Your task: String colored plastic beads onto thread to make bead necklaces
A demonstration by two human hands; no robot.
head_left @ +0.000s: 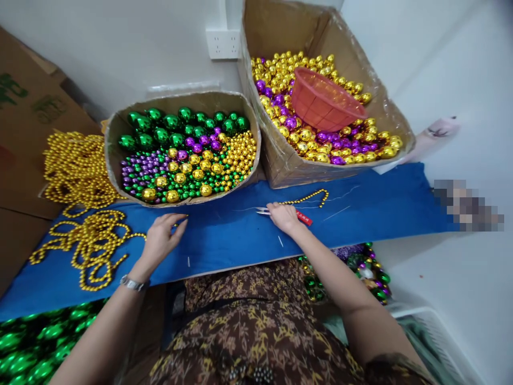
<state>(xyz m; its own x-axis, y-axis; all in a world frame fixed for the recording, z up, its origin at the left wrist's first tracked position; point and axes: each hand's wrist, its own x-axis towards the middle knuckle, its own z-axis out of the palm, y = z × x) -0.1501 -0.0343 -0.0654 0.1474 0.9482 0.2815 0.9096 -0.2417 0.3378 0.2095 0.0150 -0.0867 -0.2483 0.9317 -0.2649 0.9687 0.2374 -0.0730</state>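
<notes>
My left hand rests on the blue cloth board, fingers together in a pinch at a small gold bead near its tips; a watch is on that wrist. My right hand lies closed on the board, holding the end of a short strand of gold beads that runs right from it. Small scissors and a red tag lie beside that hand. A thin white thread trails across the cloth.
A carton of green, purple and gold balls stands behind the board; a larger carton of gold and purple balls holds an orange basket. Piled gold bead strings lie left. Green balls lower left, mixed beads lower right.
</notes>
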